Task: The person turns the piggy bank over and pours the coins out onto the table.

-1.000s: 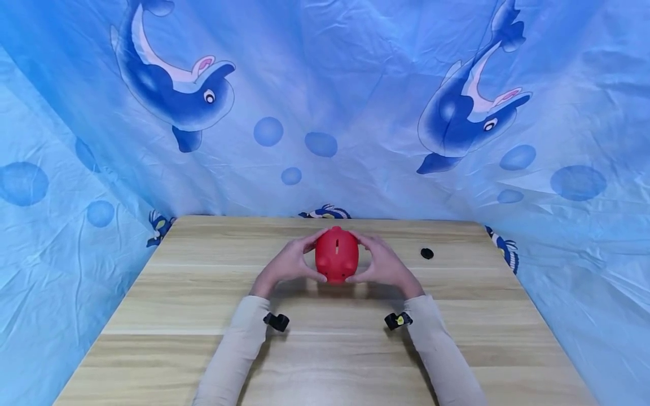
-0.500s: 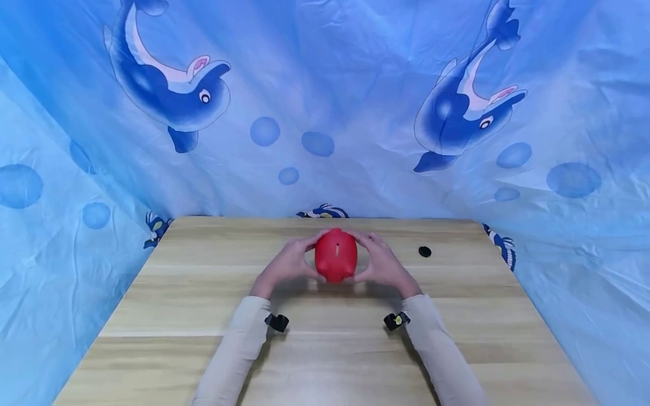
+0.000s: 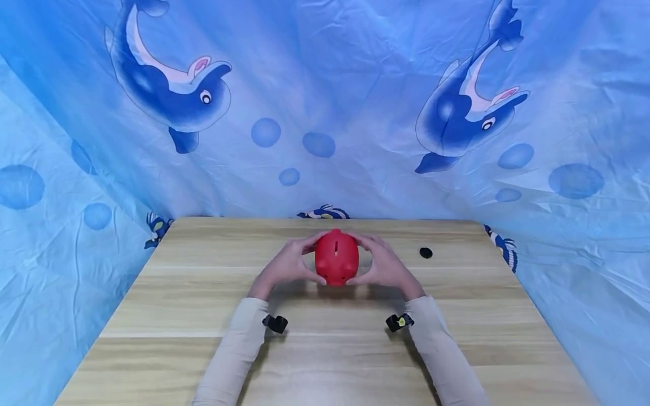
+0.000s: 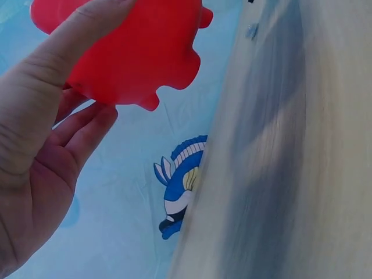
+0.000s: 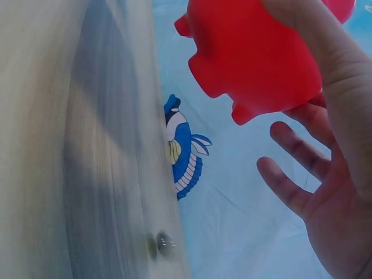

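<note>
A red piggy bank (image 3: pixel 337 256) is gripped between both hands over the far middle of the table. Its coin slot faces up and its snout points towards me. On its left side the left hand (image 3: pixel 288 264) holds it, thumb near the snout and fingers behind. From the right side the right hand (image 3: pixel 385 264) holds it the same way. Both wrist views show the piggy bank (image 4: pixel 145 55) raised off the tabletop, its stubby feet in the air. In the right wrist view, two fingers (image 5: pixel 296 148) of the right hand are spread away below it.
A small black disc (image 3: pixel 426 252) lies on the wooden table (image 3: pixel 335 355) to the right of the hands. Behind the table's far edge hangs a blue curtain (image 3: pixel 355 186) with printed dolphins. Each wrist wears a black camera mount (image 3: pixel 275 323).
Half a second ago the piggy bank was blurred and tipped, its face less visible; now its snout shows again and it sits slightly nearer. Both hands keep their hold.
</note>
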`<state>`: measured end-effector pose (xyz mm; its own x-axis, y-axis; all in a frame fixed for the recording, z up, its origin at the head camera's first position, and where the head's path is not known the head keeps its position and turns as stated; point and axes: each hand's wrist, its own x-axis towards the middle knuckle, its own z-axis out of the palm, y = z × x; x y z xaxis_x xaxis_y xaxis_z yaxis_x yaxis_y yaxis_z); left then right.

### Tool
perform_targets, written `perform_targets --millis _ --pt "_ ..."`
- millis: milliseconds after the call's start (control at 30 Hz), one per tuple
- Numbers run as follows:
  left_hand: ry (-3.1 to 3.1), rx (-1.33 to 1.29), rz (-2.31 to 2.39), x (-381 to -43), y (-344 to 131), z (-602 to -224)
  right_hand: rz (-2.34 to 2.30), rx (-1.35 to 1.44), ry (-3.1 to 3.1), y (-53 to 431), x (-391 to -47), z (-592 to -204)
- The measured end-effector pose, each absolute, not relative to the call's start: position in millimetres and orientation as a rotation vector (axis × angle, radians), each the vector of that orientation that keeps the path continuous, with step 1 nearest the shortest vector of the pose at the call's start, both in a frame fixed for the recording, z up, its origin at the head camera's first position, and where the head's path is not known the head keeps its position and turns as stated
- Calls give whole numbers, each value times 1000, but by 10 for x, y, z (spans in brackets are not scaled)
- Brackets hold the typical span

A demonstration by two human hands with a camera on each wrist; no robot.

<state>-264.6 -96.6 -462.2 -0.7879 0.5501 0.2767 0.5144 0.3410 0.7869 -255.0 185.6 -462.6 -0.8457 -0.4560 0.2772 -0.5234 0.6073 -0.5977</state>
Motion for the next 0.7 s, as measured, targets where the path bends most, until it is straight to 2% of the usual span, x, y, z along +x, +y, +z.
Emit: perform_targets --millis 500,700 --pt "2447 971 1579 -2623 -974 -4616 1200 853 -2687 1876 -2523 -4598" --pt "2445 827 1655 -2585 -923 -4608 1271 804 -2622 1878 -2487 -4555"
